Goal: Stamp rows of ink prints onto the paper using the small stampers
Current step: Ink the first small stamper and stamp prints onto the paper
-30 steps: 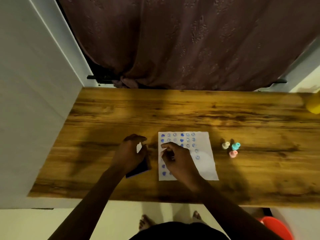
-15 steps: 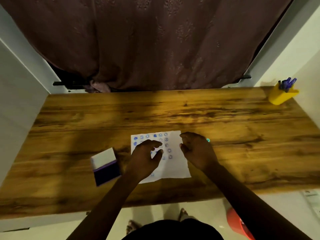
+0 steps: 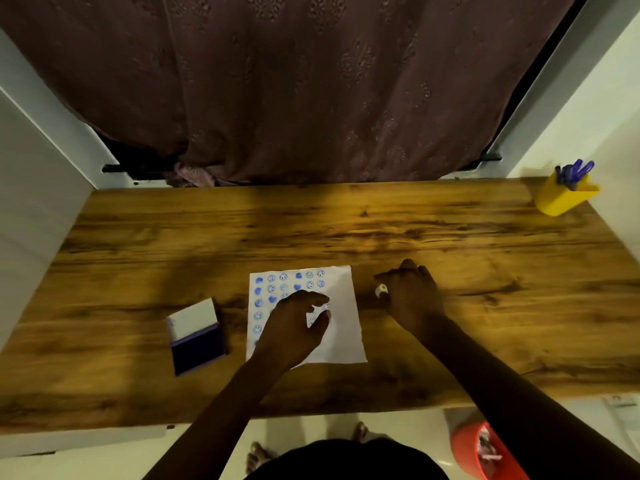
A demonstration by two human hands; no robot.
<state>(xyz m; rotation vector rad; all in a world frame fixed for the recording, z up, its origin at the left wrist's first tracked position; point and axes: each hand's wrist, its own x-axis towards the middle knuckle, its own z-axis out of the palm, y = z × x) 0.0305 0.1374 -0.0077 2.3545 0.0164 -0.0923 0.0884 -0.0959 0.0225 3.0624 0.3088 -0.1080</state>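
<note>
A white paper point(image 3: 343, 330) lies on the wooden table point(image 3: 346, 230), with rows of blue prints across its top and down its left side. My left hand point(image 3: 294, 327) rests flat on the paper's left half, fingers apart, and covers some prints. My right hand point(image 3: 414, 296) is on the table just right of the paper, its fingers curled around a small cream stamper point(image 3: 381, 289) that shows at the fingertips. The other stampers are hidden under that hand. An open ink pad point(image 3: 195, 336), with a white lid and a dark blue pad, sits left of the paper.
A yellow pen holder point(image 3: 562, 197) with blue pens stands at the table's far right corner. An orange bucket point(image 3: 485, 452) sits on the floor below the near edge. A dark curtain hangs behind the table, and white walls close in on both sides.
My left hand left the ink pad and settled on the paper. My right hand moved off the paper to the stampers on the right, and the cream stamper now shows at its fingers.
</note>
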